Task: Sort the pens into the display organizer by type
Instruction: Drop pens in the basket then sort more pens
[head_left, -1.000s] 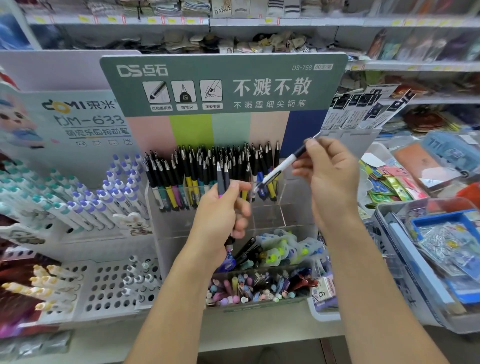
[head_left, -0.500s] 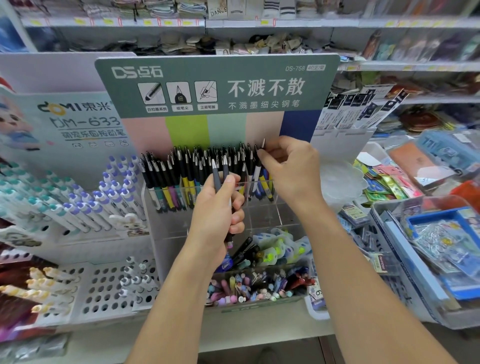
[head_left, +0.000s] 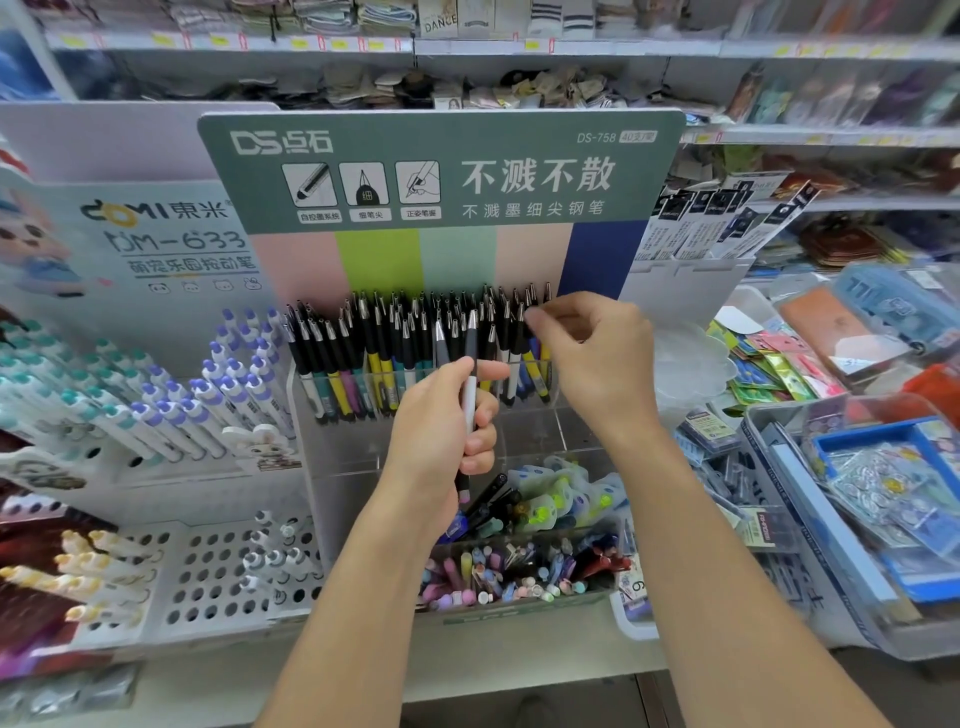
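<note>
- Shop aisle with long shelves (head_left: 727, 49) of packaged goods and yellow price tags running across the back; pale counter (head_left: 467, 660) along the front edge.
- Clear display organizer (head_left: 524, 426) standing on the counter, backed by a green sign (head_left: 441, 171) with white lettering above pink, lime, mint, peach and navy stripes.
- Top tier of the organizer packed with upright black-capped pens (head_left: 395, 353), barrels yellow, teal, purple, white and blue.
- Lower tier holding loose dark pens and pale green-and-blue packets (head_left: 561, 499); front tray (head_left: 519, 577) full of small pastel-tipped pieces.
- To the left, white rack (head_left: 208, 571) with round holes, mostly unfilled, and rows of white pens (head_left: 171, 405) with purple and teal caps slanting above it.
- To the right, clear bins (head_left: 831, 519) of flat packets and cards.
- Left hand (head_left: 441, 441) in front of the organizer's middle, fingers curled round two pens (head_left: 470, 374) held upright, metal tips up, lower ends sticking out below the fist.
- Right hand (head_left: 592, 358) at the right end of the top row, thumb and forefinger pinched together at the pen tips there; whether anything sits between them cannot be told.
</note>
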